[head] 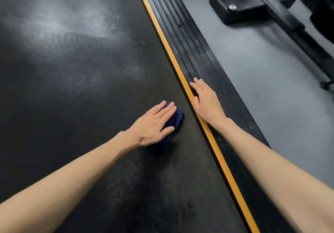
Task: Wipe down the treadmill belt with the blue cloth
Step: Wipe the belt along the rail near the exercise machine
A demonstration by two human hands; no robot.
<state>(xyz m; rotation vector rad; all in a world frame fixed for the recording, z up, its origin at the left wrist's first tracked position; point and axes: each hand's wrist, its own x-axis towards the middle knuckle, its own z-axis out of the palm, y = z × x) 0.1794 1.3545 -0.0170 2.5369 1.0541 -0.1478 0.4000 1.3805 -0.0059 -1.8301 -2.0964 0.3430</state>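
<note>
The black textured treadmill belt [75,81] fills the left and middle of the head view, with pale dusty patches farther up. A dark blue cloth [176,119] lies bunched on the belt close to its right edge. My left hand [153,124] presses flat on top of the cloth, fingers spread over it, so most of the cloth is hidden. My right hand [206,100] rests palm down, holding nothing, on the ribbed black side rail [189,48], its thumb against the orange stripe [168,48].
Grey floor [267,81] lies right of the rail. At the top right stands the black base and slanted bar of another gym machine [242,6], with silver bolts on it.
</note>
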